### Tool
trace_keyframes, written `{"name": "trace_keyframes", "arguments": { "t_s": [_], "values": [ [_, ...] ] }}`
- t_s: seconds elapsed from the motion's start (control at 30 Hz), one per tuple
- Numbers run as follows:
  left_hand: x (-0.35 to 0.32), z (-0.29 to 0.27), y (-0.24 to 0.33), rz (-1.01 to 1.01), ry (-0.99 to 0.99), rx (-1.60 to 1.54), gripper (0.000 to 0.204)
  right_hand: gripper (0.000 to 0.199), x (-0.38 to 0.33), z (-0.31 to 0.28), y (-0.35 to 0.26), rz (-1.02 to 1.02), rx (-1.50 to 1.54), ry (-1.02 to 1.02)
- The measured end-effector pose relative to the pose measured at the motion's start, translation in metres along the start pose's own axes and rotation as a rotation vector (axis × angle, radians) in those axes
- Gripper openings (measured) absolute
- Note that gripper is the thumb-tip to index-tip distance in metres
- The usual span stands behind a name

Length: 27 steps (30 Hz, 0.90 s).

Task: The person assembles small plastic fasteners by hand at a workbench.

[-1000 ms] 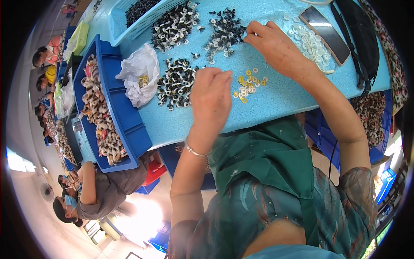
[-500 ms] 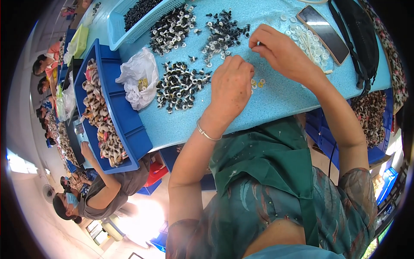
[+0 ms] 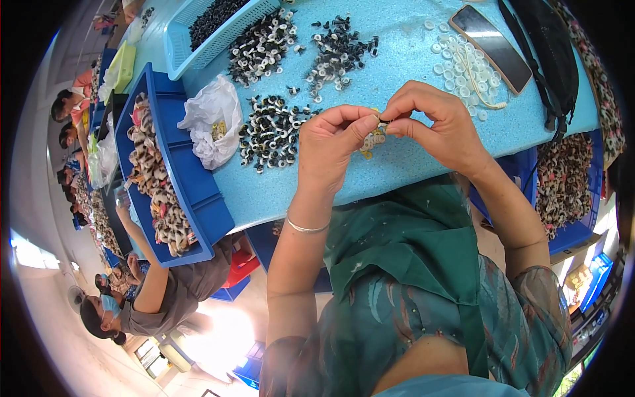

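My left hand [image 3: 329, 147] and my right hand [image 3: 436, 126] meet fingertip to fingertip above the near part of the table. Both are closed in a pinch, and a small black peg [image 3: 383, 122] shows between them; its ends are hidden by the fingers. Several small yellow and pale rings [image 3: 378, 139] lie just beneath the fingertips. Left of my left hand is a heap of black pegs with white rings on them [image 3: 272, 135]. Beyond it lie a similar heap [image 3: 263, 47] and a pile of black pegs [image 3: 340, 56]. Translucent white rings [image 3: 463, 69] are spread past my right hand.
A phone [image 3: 491, 47] and a black bag [image 3: 549, 63] lie at the right. At the left are a crumpled white bag [image 3: 215, 109] with yellow rings, a blue tray [image 3: 192, 159] of patterned plush pieces and a light-blue basket [image 3: 221, 41]. A masked co-worker [image 3: 149, 298] sits beyond the tray.
My hands were apart, the right one farther off near the translucent rings. Both have come together nearer to me, and a black peg now shows between their fingertips.
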<state>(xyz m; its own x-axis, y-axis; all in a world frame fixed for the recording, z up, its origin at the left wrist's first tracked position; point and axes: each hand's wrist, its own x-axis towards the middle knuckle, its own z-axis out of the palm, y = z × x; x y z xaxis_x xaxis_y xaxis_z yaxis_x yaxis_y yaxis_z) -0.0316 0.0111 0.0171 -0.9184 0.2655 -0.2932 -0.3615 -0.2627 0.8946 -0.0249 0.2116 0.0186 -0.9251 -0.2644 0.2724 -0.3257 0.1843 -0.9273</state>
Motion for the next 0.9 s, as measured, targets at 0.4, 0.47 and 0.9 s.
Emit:
{"name": "trace_keyframes", "arguments": {
  "t_s": [0.4, 0.47, 0.9],
  "values": [
    [-0.0003, -0.0091, -0.0075, -0.097, -0.043, -0.148, 0.017, 0.019, 0.0057, 0.0026, -0.0098, -0.049, -0.088, -0.012],
    [0.0004, -0.0105, -0.0065, -0.097, -0.049, -0.155, 0.017, 0.02, 0.0067, 0.0018, -0.0119, -0.026, -0.103, -0.044],
    [0.0052, -0.0097, -0.001, -0.113, -0.104, -0.08, 0.019, 0.025, 0.0083, 0.0026, -0.0039, -0.041, -0.165, -0.072]
  ]
}}
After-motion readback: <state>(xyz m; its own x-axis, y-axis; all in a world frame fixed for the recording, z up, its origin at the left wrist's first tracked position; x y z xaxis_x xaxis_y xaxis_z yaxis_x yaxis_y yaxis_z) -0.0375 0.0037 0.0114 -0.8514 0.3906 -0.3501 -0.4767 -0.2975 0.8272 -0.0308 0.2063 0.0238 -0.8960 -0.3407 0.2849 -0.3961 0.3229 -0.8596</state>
